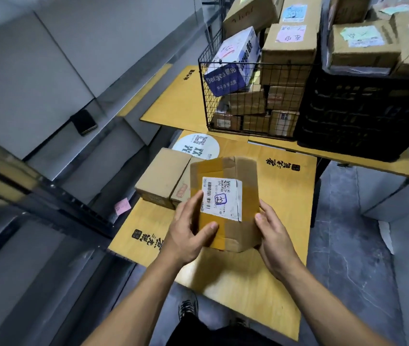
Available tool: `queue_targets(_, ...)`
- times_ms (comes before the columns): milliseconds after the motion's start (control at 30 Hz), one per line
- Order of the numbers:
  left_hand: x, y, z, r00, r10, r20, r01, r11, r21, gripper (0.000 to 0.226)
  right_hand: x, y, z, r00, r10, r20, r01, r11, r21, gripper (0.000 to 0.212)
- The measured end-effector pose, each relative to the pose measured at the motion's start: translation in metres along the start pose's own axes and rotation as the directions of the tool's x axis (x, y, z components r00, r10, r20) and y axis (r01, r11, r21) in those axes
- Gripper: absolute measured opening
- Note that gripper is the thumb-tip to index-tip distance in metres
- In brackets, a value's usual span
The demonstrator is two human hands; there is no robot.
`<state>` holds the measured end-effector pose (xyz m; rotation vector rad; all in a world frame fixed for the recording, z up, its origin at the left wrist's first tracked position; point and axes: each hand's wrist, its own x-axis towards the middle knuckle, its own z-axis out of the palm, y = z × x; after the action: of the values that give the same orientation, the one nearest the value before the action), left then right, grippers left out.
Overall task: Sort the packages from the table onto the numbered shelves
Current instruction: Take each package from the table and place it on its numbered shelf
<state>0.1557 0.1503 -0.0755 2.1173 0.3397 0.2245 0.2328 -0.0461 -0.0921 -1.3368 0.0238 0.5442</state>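
A taped brown cardboard package (238,171) with a white shipping label marked with a handwritten number is held above the yellow table (285,196). My left hand (188,228) grips its left side with the thumb across the top face. My right hand (273,233) grips its right side. Two more brown boxes (163,178) lie on the table just left of and behind the held package. Grey metal shelves (48,171) run along the left.
A wire basket (255,101) full of boxes and a black plastic crate (363,116) topped with labelled boxes stand on the far table. A dark phone (83,122) lies on a shelf. A pink note (122,207) sticks to the shelf edge. My shoes show on the grey floor below.
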Motion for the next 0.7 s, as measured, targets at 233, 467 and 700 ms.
queue_targets(233, -0.044, -0.012, -0.035, 0.965, -0.021, -0.261, 0.052, 0.992, 0.113, 0.061, -0.013, 0.011, 0.052, 0.964, -0.264, 0.042, 0.253, 0.848, -0.466, 0.042)
queue_targets(467, -0.104, -0.033, -0.081, 0.883, -0.127, -0.451, 0.204, 0.971, 0.126, 0.060, -0.030, 0.026, 0.114, 0.897, -0.102, 0.431, 0.272, 0.894, -0.355, 0.055)
queue_targets(700, -0.183, -0.051, -0.129, 0.792, -0.190, -0.580, 0.308, 0.945, 0.110, 0.061, -0.075, 0.050, 0.186, 0.792, -0.027, 0.610, 0.340, 0.850, -0.403, 0.065)
